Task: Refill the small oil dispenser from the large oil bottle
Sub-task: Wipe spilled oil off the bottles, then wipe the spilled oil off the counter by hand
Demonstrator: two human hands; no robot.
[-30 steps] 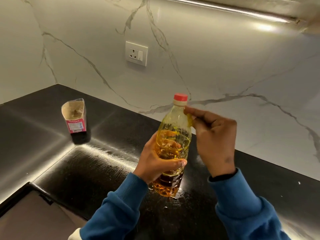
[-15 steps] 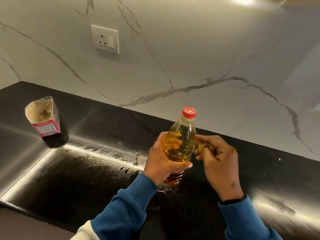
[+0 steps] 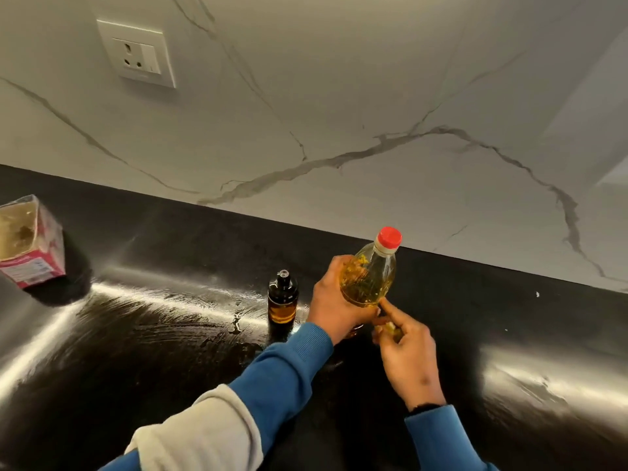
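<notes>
I have the bottle (image 3: 368, 278) wrapped in my left hand (image 3: 334, 305), tilted a little toward the wall, its red cap (image 3: 389, 236) on and closed. My right hand (image 3: 406, 355) sits just beside the bottle's lower side, fingers pinched on a small yellowish scrap (image 3: 390, 326); what it is I cannot tell, perhaps a bit of label or seal. So the left grip is clenched round the bottle, and the right grip is closed on the scrap, one fingertip touching the bottle.

The dispenser (image 3: 282, 299) stands upright on the table (image 3: 509, 300), just left of my left hand and well in from the front edge. It is dark amber, partly full, and its top looks uncapped, though that is too small to be sure of.

Nothing is poured yet, and the cap has to come off first.

The risks, as I judge them: the table near the dispenser shows wet smears (image 3: 238, 322), so the bottle and my fingers may be oily and the bottle could slip as I twist the cap. The dispenser's mouth is narrow, so a fast tip would flood past it. My left sleeve (image 3: 289, 368) passes close by and could knock it over. The carton (image 3: 29, 244) at the left edge is clear of all this.
</notes>
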